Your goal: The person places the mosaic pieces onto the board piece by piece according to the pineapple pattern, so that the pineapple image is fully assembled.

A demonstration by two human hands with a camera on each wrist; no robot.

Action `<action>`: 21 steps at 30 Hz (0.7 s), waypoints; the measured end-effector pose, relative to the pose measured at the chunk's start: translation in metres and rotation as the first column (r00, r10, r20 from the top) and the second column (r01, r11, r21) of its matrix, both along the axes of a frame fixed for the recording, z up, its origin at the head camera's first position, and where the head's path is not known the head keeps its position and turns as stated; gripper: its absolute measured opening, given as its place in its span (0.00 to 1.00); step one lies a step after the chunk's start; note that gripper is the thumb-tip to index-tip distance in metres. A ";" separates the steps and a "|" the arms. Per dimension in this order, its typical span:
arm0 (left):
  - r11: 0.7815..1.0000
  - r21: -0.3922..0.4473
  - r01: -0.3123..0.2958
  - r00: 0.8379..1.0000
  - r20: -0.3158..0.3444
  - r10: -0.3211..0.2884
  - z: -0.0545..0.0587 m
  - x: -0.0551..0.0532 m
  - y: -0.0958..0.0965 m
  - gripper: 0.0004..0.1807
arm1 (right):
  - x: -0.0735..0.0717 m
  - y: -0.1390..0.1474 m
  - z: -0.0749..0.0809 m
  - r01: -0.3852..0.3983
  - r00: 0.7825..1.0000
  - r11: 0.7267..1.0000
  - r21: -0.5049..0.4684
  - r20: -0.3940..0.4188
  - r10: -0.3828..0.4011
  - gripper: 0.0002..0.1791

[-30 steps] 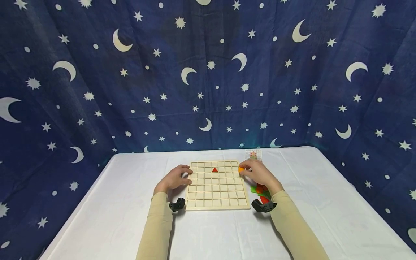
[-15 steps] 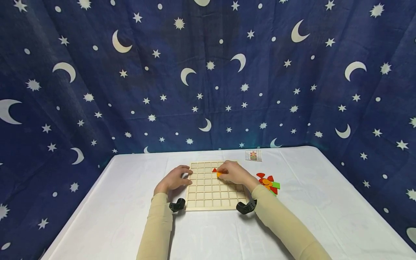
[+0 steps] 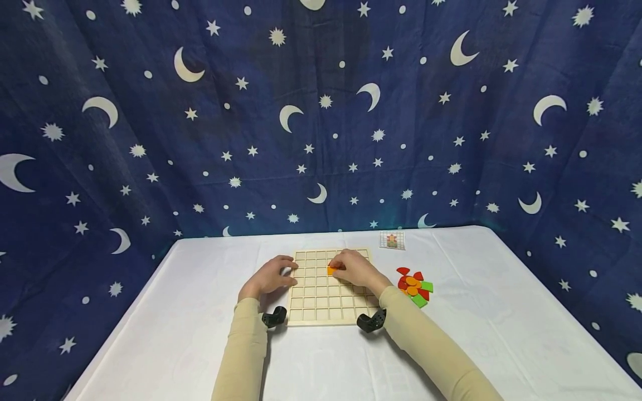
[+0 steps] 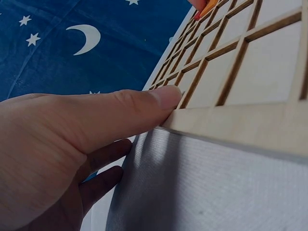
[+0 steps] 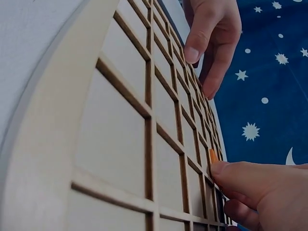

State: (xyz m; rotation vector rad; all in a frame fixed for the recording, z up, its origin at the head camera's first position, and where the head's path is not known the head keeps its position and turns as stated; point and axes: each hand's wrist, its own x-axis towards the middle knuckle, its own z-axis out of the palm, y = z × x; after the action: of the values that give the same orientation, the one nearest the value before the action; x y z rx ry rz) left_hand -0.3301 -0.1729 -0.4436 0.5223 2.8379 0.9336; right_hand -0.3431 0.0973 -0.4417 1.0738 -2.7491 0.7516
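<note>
My right hand (image 3: 360, 270) pinches an orange square tile (image 3: 330, 271) over the wooden grid board (image 3: 315, 291), a little left of the hand in the head view. Just behind the tile, a red triangle (image 3: 330, 264) lies in the grid, mostly covered by my fingers. My left hand (image 3: 270, 277) rests against the board's left edge, thumb and fingers spread apart. In the left wrist view, the thumb (image 4: 130, 113) touches the board's rim. The right wrist view shows only a sliver of the orange tile (image 5: 213, 156) by the thumb.
To the right of the board lies a loose pile of red pieces (image 3: 403, 271), orange discs (image 3: 411, 281) and green pieces (image 3: 419, 301). A small pattern card (image 3: 392, 240) sits behind it. Dark blue cloth (image 3: 321, 139) hangs behind the white table (image 3: 175, 334).
My right hand has carried the orange tile left from the board's right edge to just in front of the red triangle. The loose pile has come into full view. My left hand stays put.
</note>
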 end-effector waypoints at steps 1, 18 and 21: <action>1.000 0.000 0.000 1.000 0.001 0.000 0.000 0.000 0.000 0.24 | 0.000 0.000 0.000 0.000 1.000 1.000 -0.001 0.000 0.000 0.09; 1.000 -0.003 -0.001 1.000 0.017 0.001 0.001 0.000 0.001 0.24 | 0.007 0.022 0.014 0.168 0.970 0.981 -0.097 0.191 -0.147 0.14; 1.000 -0.010 -0.012 1.000 0.019 0.012 0.001 0.000 0.001 0.24 | 0.011 0.041 0.021 0.183 0.970 0.975 -0.123 0.187 -0.158 0.16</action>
State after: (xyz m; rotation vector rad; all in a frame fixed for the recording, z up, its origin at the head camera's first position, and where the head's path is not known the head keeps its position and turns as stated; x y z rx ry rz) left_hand -0.3300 -0.1720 -0.4429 0.4928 2.8303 0.9215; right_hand -0.3326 0.1386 -0.4208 0.7652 -2.8333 1.0402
